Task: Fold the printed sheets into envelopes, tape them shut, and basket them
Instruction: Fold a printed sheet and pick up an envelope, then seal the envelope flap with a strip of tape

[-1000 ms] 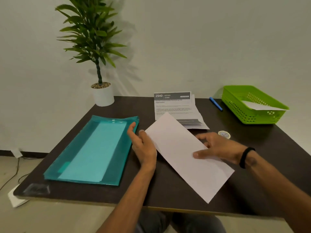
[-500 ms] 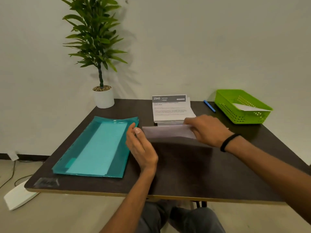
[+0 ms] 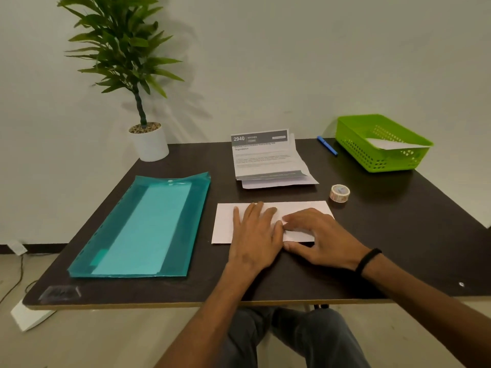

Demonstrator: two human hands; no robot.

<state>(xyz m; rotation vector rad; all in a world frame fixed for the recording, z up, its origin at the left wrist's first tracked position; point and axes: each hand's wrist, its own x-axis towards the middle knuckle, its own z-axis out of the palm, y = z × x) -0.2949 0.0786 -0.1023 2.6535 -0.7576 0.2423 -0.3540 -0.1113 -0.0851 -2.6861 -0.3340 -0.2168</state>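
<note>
A white folded sheet (image 3: 300, 208) lies flat on the dark table (image 3: 398, 248), its long side running left to right. My left hand (image 3: 255, 235) presses on its middle with straight fingers. My right hand (image 3: 318, 236) lies on the sheet's right part, fingers spread flat, thumb at the near edge. Behind the sheet sits a stack of printed sheets (image 3: 265, 160). A roll of patterned tape (image 3: 339, 193) stands to the right. The green basket (image 3: 353, 131) at the far right holds one white folded paper (image 3: 393, 144).
A teal plastic folder (image 3: 143, 227) lies on the table's left half. A potted plant (image 3: 143, 134) stands at the back left corner. A blue pen (image 3: 327, 145) lies beside the basket. The table's front edge runs just below my forearms.
The sheet lay long and diagonal, was lifted and folded over, and now lies flat and shorter. Both hands have come down onto it.
</note>
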